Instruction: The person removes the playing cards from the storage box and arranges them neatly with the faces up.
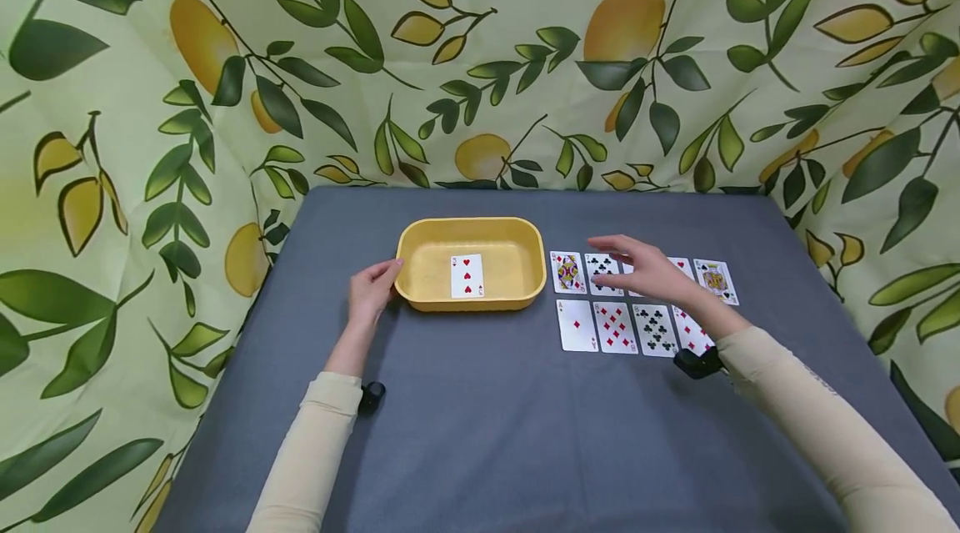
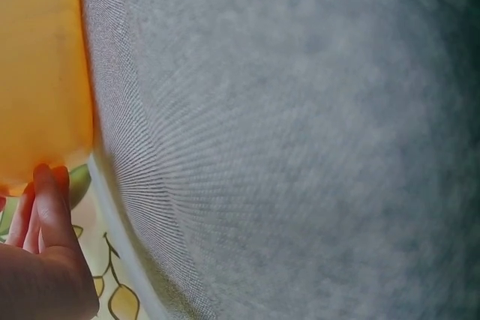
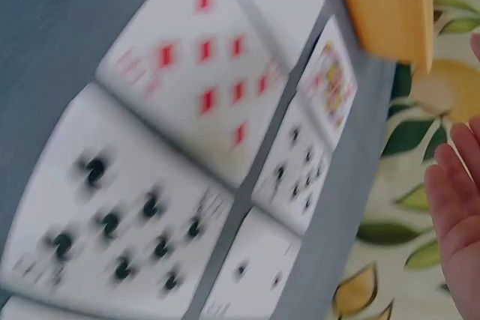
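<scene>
My left hand (image 1: 369, 291) pinches the left rim of a yellow tray (image 1: 517, 299), thumb and fingertips at its edge; the left wrist view also shows this hand (image 2: 52, 260) at the tray's corner. Inside the tray lies a face-up three of hearts (image 1: 467, 276). Over the upper row of playing cards hovers my right hand (image 1: 648, 270), its fingers loosely spread and pointing left, holding nothing. Beneath it are a clubs card (image 1: 602, 281) and a mostly hidden card. A red face card (image 1: 567, 273) is nearest the tray.
The lower row has an ace of diamonds (image 1: 577, 337), a diamonds card (image 1: 615, 327), a clubs card (image 1: 655, 329) and another diamonds card (image 1: 692, 337), partly behind the right forearm. A face card (image 1: 716, 281) ends the upper row. Grey cloth (image 1: 525, 433) covers the table; leaf-patterned fabric (image 1: 480, 99) hangs behind.
</scene>
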A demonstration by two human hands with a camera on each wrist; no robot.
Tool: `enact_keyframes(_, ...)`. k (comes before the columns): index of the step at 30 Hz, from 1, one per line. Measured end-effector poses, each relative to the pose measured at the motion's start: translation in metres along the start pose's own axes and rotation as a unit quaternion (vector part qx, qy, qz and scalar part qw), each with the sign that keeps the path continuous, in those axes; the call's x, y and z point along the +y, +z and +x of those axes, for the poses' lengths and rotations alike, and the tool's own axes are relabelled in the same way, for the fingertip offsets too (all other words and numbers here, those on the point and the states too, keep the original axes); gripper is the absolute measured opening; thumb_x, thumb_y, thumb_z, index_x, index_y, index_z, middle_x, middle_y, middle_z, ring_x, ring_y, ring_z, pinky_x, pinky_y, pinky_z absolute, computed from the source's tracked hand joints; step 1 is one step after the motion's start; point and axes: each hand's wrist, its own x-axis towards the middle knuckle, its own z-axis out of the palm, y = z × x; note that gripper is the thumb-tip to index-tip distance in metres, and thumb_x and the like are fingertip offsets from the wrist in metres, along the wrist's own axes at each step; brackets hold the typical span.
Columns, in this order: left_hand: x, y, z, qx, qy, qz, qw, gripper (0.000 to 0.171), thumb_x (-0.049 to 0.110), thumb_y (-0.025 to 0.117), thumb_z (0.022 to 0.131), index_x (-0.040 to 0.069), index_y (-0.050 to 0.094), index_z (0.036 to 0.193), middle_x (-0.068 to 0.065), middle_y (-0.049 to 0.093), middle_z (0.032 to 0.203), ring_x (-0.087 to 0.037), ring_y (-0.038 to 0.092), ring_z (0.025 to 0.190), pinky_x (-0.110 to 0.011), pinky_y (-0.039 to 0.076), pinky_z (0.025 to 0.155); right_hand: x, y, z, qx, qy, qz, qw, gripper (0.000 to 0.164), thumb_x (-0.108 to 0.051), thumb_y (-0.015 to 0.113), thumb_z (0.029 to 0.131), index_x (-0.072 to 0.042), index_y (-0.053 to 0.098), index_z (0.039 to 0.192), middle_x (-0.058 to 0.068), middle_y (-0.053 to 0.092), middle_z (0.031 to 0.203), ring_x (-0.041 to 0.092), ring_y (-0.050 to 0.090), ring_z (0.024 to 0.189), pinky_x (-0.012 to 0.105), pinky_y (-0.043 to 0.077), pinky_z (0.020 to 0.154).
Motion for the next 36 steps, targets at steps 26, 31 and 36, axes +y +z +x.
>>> enact_keyframes(26, -0.006, 0.001, 0.0, 0.0, 0.009, -0.018, 0.9998, 0.04, 0.032, 0.072, 0.09, 0.002, 0.07, 0.117, -0.016, 0.067, 0.115, -0.011, 0.063, 0.082, -0.016, 0.051, 0.062, -0.055, 0.085, 0.097, -0.026, 0.005, 0.188, 0.982, 0.074, -0.012, 0.079, 0.084, 0.0, 0.038, 0.144, 0.018, 0.041, 0.146, 0.029, 0.042, 0.131, 0.042, 0.033, 0.11)
enact_keyframes(31, -0.004, 0.001, 0.001, 0.005, 0.011, -0.014, 0.9998, 0.04, 0.032, 0.072, 0.09, 0.003, 0.07, 0.117, -0.015, 0.068, 0.115, -0.012, 0.062, 0.084, -0.016, 0.051, 0.062, -0.056, 0.098, 0.107, -0.056, -0.028, 0.139, 0.988, 0.074, -0.01, 0.079, 0.082, 0.008, 0.038, 0.141, 0.024, 0.042, 0.143, 0.036, 0.043, 0.129, 0.045, 0.033, 0.11)
enact_keyframes(36, -0.002, 0.0, 0.003, 0.006, 0.016, -0.016, 0.9997, 0.039, 0.032, 0.071, 0.09, 0.003, 0.071, 0.117, -0.015, 0.068, 0.115, -0.009, 0.061, 0.078, -0.016, 0.05, 0.062, -0.06, 0.111, 0.121, -0.093, -0.059, -0.013, 0.994, 0.079, -0.018, 0.082, 0.078, 0.008, 0.041, 0.14, 0.024, 0.047, 0.14, 0.037, 0.045, 0.127, 0.047, 0.034, 0.108)
